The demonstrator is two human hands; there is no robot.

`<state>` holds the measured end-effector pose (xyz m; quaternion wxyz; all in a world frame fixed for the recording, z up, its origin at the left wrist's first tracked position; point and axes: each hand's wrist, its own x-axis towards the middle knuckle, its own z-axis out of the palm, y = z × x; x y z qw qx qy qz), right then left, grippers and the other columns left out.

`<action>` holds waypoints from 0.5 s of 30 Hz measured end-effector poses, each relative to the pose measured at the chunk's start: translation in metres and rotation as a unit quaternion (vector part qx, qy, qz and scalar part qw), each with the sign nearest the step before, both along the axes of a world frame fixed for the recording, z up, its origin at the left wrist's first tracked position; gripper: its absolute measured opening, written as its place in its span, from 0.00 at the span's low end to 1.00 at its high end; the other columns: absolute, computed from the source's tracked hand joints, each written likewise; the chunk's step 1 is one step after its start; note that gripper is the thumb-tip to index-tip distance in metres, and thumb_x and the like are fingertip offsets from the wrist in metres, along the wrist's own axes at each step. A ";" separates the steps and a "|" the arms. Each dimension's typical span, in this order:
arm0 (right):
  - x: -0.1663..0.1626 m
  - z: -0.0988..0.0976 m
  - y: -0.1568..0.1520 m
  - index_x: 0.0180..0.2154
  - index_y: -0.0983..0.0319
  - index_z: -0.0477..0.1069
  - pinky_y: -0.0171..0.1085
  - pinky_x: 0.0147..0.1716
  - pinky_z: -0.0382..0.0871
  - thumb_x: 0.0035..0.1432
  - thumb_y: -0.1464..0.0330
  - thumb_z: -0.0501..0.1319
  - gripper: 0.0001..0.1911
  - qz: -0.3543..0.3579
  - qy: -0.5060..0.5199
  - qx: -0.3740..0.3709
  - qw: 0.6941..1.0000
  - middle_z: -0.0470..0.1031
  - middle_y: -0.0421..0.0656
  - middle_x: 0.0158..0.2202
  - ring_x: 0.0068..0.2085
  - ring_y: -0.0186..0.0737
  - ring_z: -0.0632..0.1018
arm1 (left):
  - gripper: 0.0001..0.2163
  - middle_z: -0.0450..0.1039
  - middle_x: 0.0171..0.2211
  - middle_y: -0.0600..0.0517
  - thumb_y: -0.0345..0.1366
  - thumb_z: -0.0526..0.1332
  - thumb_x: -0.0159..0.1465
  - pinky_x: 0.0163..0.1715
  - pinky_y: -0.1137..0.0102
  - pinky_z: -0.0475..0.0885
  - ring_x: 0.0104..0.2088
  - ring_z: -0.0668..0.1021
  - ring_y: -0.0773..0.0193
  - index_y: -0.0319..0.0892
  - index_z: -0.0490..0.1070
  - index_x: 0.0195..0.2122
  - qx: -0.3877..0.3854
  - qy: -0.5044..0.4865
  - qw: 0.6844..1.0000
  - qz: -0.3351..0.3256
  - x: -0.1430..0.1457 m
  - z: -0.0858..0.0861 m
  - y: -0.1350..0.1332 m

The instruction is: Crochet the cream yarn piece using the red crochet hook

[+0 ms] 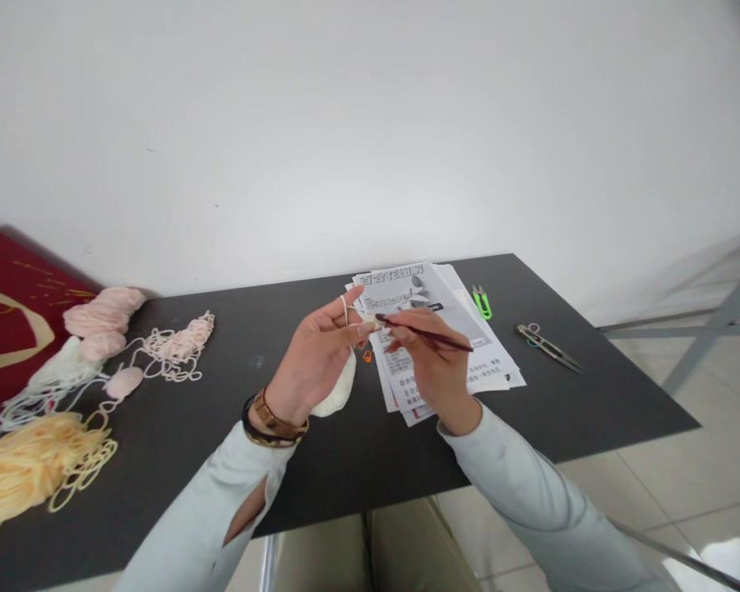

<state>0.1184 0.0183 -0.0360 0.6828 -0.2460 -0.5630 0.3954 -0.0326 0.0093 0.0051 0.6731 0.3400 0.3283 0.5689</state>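
Note:
My right hand [437, 358] is closed around a dark reddish-brown crochet hook [441, 335], its tip meeting a small piece of cream crochet work [370, 321]. Between thumb and fingers, my left hand [314, 353] pinches that same piece. Cream yarn [346, 311] loops over the raised left index finger. Partly hidden behind the left hand, a cream ball of yarn [338, 390] rests on the table. A small orange stitch marker [367, 357] lies just below the work. Printed pattern sheets [487, 358] lie beneath my right hand.
On the black table [592, 411], green thread snips [482, 302] and metal snips [548, 349] lie to the right. Pink yarn [178, 345], a pale pink ball [124, 382] and yellow yarn [30, 469] spread across the left, near a red bag [6, 312]. A white wall [370, 140] stands behind.

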 end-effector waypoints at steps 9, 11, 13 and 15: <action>0.001 0.010 0.011 0.32 0.59 0.79 0.25 0.19 0.75 0.46 0.59 0.73 0.13 0.204 0.175 -0.291 0.918 0.75 0.36 0.23 0.23 0.28 0.74 | 0.31 0.74 0.24 0.57 0.26 0.72 0.51 0.27 0.76 0.66 0.23 0.72 0.75 0.39 0.70 0.57 0.012 0.079 0.996 -0.037 -0.005 0.012 -0.007; 0.003 0.012 0.012 0.31 0.60 0.78 0.25 0.19 0.75 0.45 0.59 0.73 0.14 0.210 0.174 -0.298 0.915 0.73 0.36 0.22 0.22 0.28 0.73 | 0.29 0.73 0.24 0.57 0.27 0.72 0.51 0.25 0.76 0.66 0.22 0.71 0.74 0.40 0.71 0.56 0.020 0.108 0.993 -0.044 -0.006 0.012 -0.009; 0.004 0.012 0.012 0.30 0.60 0.76 0.26 0.18 0.74 0.46 0.58 0.72 0.14 0.210 0.163 -0.288 0.920 0.71 0.35 0.22 0.22 0.28 0.72 | 0.27 0.73 0.24 0.56 0.28 0.72 0.51 0.25 0.76 0.66 0.23 0.71 0.73 0.41 0.73 0.54 0.039 0.146 0.988 -0.040 -0.008 0.012 -0.010; 0.006 0.013 0.011 0.30 0.60 0.76 0.26 0.18 0.74 0.49 0.58 0.70 0.13 0.209 0.148 -0.271 0.928 0.70 0.35 0.22 0.21 0.28 0.71 | 0.25 0.72 0.24 0.55 0.29 0.71 0.52 0.26 0.75 0.66 0.24 0.72 0.71 0.42 0.74 0.53 0.061 0.186 0.980 -0.039 -0.009 0.011 -0.011</action>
